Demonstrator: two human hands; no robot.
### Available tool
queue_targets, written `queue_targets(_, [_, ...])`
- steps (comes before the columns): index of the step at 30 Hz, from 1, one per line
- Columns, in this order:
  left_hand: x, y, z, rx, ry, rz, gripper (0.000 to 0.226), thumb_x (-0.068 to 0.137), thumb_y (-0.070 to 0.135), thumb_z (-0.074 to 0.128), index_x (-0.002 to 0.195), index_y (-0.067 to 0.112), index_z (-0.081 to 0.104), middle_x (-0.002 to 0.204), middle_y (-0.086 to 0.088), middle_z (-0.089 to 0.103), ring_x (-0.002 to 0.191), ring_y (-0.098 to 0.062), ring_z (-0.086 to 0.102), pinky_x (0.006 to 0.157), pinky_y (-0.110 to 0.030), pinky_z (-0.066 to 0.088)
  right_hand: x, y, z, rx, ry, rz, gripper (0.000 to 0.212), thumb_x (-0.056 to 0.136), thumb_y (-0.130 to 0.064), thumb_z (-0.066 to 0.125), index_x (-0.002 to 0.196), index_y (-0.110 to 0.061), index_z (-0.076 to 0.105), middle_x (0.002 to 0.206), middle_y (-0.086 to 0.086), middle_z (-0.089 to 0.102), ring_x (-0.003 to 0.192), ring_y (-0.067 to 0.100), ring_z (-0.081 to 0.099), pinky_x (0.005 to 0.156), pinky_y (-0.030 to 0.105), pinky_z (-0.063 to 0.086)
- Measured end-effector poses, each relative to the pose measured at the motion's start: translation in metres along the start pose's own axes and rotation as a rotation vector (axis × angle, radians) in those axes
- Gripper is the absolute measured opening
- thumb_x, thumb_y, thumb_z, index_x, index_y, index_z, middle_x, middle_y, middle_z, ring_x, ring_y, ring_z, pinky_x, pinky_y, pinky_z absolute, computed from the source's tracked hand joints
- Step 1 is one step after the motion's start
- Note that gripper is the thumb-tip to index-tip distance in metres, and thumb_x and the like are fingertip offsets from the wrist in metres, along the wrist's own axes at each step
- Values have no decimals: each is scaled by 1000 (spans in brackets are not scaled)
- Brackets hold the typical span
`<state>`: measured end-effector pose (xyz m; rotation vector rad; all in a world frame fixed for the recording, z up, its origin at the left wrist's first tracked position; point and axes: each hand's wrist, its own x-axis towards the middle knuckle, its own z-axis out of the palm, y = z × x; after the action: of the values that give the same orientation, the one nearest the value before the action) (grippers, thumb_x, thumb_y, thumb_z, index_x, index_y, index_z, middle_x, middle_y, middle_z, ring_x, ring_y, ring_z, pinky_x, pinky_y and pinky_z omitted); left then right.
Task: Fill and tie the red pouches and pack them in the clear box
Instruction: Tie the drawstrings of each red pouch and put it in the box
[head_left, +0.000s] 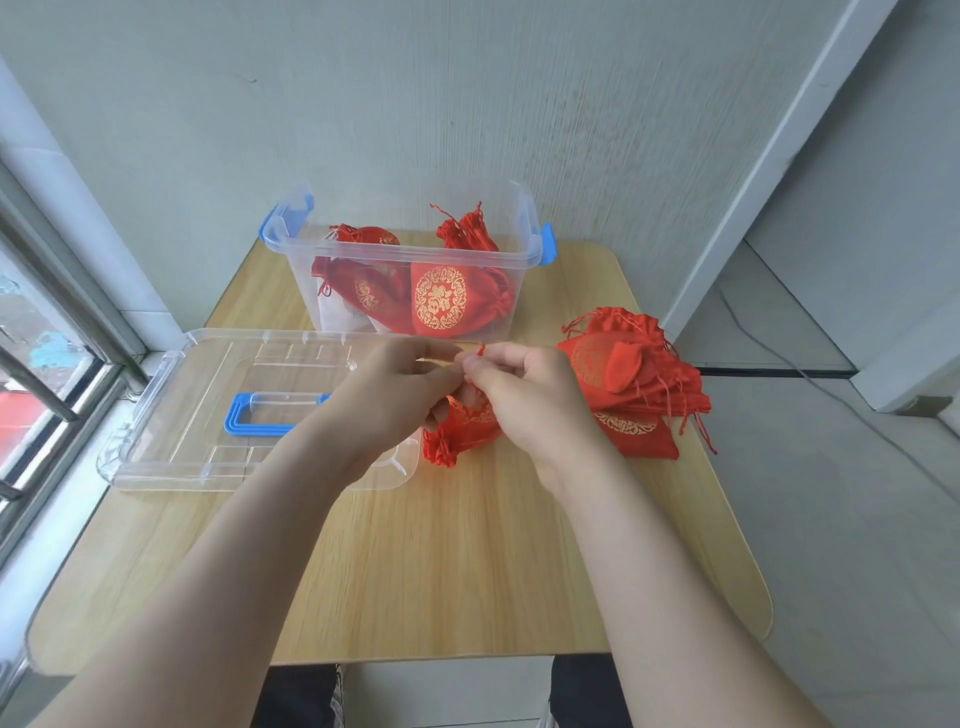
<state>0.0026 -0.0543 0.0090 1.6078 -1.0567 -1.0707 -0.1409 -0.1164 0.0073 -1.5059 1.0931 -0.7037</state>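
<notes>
Both forearms (249, 545) reach in from the bottom edge over the wooden table (441, 571). Left hand (395, 395) and right hand (530, 400) meet mid-table, fingers curled, both pinching the cord (480, 349) of one red pouch (462, 431). Pouch hangs below the fingers, bunched lower end touching the tabletop; contents not visible. Clear box (405, 253) stands open at the table's far edge, blue latches at both ends, several tied pouches (441, 299) inside, gold print showing. Pile of flat pouches (639, 384) lies just right of the right hand. Lid (208, 457) lies flat at left, its blue handle (260, 415) beside the left wrist. Window (31, 364) far left.
</notes>
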Motion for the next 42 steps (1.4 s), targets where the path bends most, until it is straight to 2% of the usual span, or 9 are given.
queue_targets(5, [1,-1,-1,20,23,-63,22,102,18,68,95,-2,75,77,-8,75,68,-18,69,67,-27,62,3,0,-3,49,48,92,17,103,-20,63,98,-21,79,84,-5,72,78,12,63,69,27,47])
queue_targets(8, [2,-3,0,24,57,-94,22,103,14,66,93,-3,73,74,-8,75,67,-18,69,66,-29,62,2,2,-6,-107,29,69,27,102,-16,55,123,-22,71,108,-1,71,98,12,67,80,29,53])
queue_targets(11, [2,-5,2,16,35,-145,21,105,13,62,101,-6,68,78,-12,77,67,-21,70,68,-33,64,-3,-1,-9,-320,-15,60,33,103,-14,46,134,-23,52,116,0,61,93,11,62,66,24,44])
queue_targets(18, [0,-10,7,166,20,-164,14,108,14,46,108,2,55,83,-15,80,68,-26,74,82,-45,62,-15,-6,-10,-657,-269,104,18,100,-21,55,118,-17,56,104,-5,57,83,4,55,58,24,42])
queue_targets(27, [1,-10,12,321,69,-129,14,108,18,42,107,11,54,95,-2,79,63,-13,76,47,-15,48,-18,1,-6,-938,-275,-6,17,89,-7,64,90,-19,76,95,-1,71,92,23,69,81,41,62])
queue_targets(31, [1,-9,14,294,69,-119,15,107,16,47,106,7,58,93,-7,79,66,-15,77,59,-24,60,-9,8,-11,-1079,-185,-51,9,92,-24,67,91,-28,75,101,-8,72,104,25,63,89,42,37])
queue_targets(35, [3,-10,12,295,59,-82,15,104,14,56,97,5,65,80,-10,74,61,-14,70,65,-31,60,-2,9,-21,-903,-209,28,30,99,-38,64,78,-18,63,82,-3,67,77,24,63,70,36,51])
queue_targets(37, [3,-10,11,258,49,-75,16,104,13,59,97,2,67,76,-9,72,58,-10,66,62,-25,56,-1,6,-24,-772,-227,96,43,104,-41,57,69,-17,50,66,-3,52,61,22,51,56,32,39])
queue_targets(42, [1,-7,9,257,-20,-38,17,101,18,67,91,5,74,71,-7,73,61,-15,67,65,-27,56,-4,0,-19,-356,-143,210,37,104,-40,55,76,-16,63,56,-2,57,52,19,59,56,29,45])
